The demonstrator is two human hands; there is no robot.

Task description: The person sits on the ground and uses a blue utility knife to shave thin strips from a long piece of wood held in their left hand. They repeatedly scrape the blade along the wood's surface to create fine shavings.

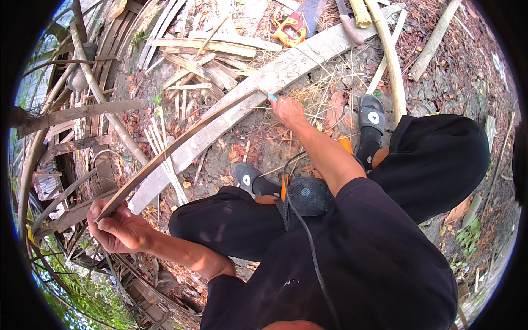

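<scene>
Near the upper middle of the frame, the fingers of the right hand (pixel 289 111) cover part of a small blue item (pixel 272 97), too small to identify. At lower left, the left hand (pixel 121 228) partly hides the near end of a long wood strip (pixel 176 146). The upper edge cuts off the blades of a saw (pixel 290 31) and a knife-like tool (pixel 351 30). Mid-frame, the right forearm (pixel 333 157) and a black pouch (pixel 309 198) mostly hide something orange (pixel 345 144). Foliage (pixel 91 291) at lower left is blurred.
</scene>
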